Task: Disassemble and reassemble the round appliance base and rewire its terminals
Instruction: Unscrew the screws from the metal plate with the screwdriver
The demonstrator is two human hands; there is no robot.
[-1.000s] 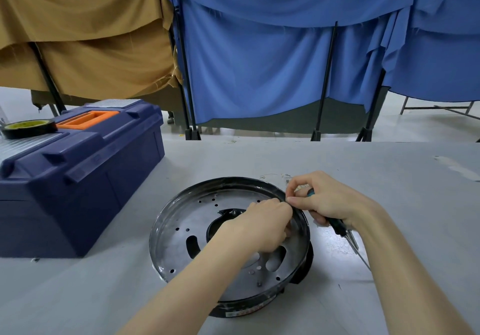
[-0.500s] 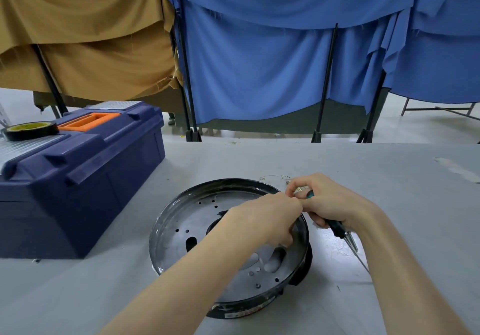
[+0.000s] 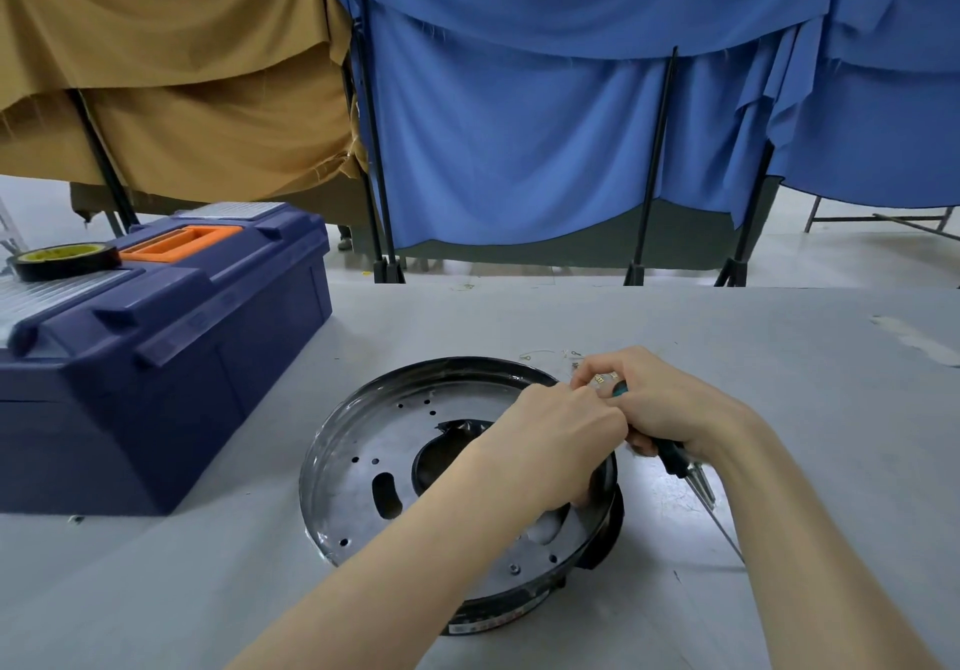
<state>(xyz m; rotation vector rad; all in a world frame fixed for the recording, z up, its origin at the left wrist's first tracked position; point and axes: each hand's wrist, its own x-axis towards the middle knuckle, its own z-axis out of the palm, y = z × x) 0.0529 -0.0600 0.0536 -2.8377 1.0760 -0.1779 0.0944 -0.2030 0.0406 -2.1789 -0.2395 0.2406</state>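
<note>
Where round base sits on grey table, both hands meet over its far right rim. Left hand knuckles up, fingers curled down inside rim; hold, if any, hidden. Right hand just outside rim, wrapped round screwdriver, shaft pointing back toward wearer. Blue toolbox left, well apart.

A shiny metal base, a glossy plastic toolbox and matt cloth drapes are seen.
</note>
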